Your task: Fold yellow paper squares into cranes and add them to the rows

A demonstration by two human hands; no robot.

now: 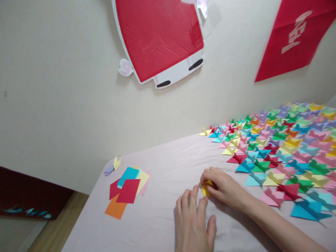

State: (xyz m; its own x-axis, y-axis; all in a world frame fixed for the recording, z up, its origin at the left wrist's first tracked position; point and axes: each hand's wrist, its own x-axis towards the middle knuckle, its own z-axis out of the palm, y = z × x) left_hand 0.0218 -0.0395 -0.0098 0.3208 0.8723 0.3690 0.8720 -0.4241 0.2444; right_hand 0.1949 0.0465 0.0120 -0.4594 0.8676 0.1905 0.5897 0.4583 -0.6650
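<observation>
A small folded piece of yellow paper (pixel 206 189) lies low over the sheet, partly hidden by fingers. My right hand (pixel 223 185) is closed on it, thumb and fingers curled round its right side. Just to its left, my left hand (pixel 191 220) rests palm down with the fingers stretched out and a little apart. Its fingertips come close to the yellow paper's left edge; whether they press on it I cannot tell.
Rows of folded paper cranes (pixel 273 162) in many colours cover the right side of the pale sheet (pixel 168 164). Loose paper squares (pixel 128 190) are piled at left, with two small folded papers (pixel 113 166) behind them. A wall (pixel 65 87) with red decorations (pixel 160 35) borders the back.
</observation>
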